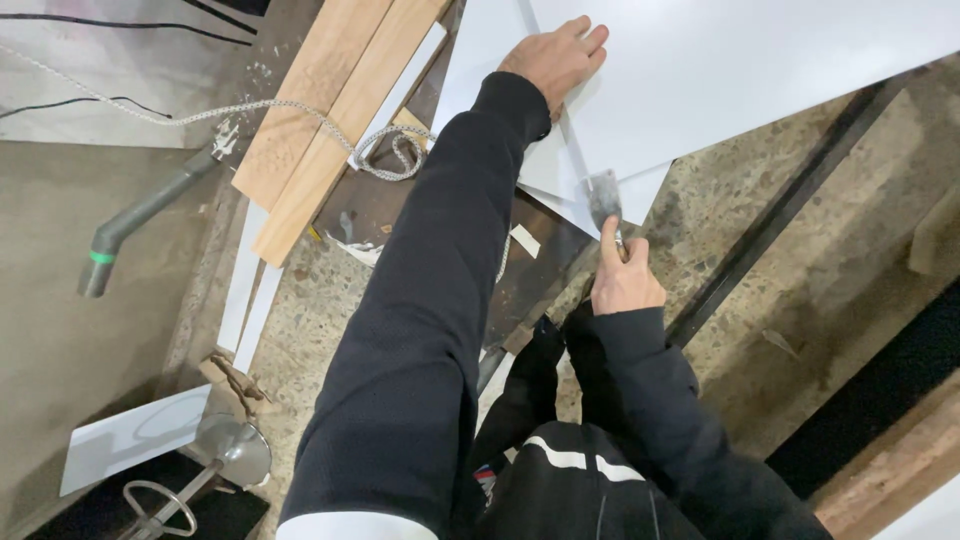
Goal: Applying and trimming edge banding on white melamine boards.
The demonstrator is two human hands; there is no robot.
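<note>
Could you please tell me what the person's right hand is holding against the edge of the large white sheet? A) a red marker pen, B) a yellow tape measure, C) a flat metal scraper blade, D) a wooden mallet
C: the right hand grips a flat grey metal scraper blade whose tip meets the large white sheet, while the left hand presses flat on that sheet.

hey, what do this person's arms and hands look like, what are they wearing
Both arms are in long black sleeves of a fine-textured knit fabric, reaching to the wrists. The left hand and right hand are bare, with no gloves; no rings or watch show. A white band shows at the bottom edge by the left sleeve.
</note>
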